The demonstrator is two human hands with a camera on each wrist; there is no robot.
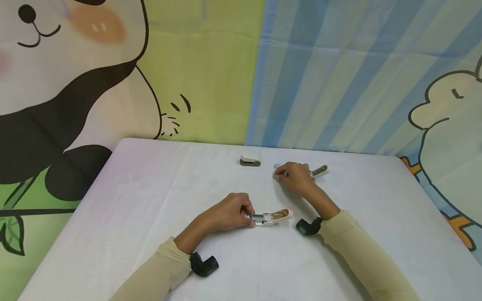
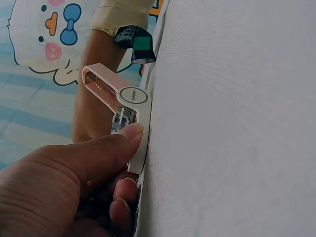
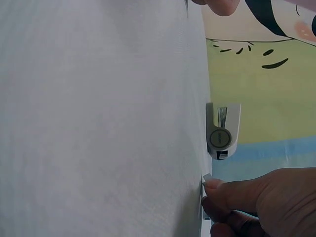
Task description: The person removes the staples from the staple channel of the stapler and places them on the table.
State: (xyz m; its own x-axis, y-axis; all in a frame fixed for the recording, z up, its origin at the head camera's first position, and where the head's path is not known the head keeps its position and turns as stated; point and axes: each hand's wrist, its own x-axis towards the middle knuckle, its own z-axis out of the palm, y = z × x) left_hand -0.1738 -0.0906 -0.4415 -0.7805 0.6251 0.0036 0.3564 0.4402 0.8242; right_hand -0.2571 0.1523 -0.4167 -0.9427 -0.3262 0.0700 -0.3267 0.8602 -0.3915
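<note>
My left hand (image 1: 229, 212) pinches the base of a pink and white stapler (image 1: 280, 215) low over the table; the stapler's top is swung back. In the left wrist view the thumb presses beside the metal magazine of this stapler (image 2: 134, 96). My right hand (image 1: 295, 179) reaches to the far side of the table, its thumb and fingertips pinching a small silver piece (image 3: 207, 177) like a strip of staples. Another small grey strip (image 1: 276, 166) lies just beyond those fingers. Partly hidden behind the right hand is a second stapler (image 1: 320, 170), opened out, olive and white.
A white and olive stapler (image 1: 250, 160) stands folded near the table's back edge, left of the right hand. White cloth (image 1: 150, 217) covers the table. Printed curtains (image 1: 211, 83) hang behind it. Each wrist carries a black camera mount (image 1: 204, 266).
</note>
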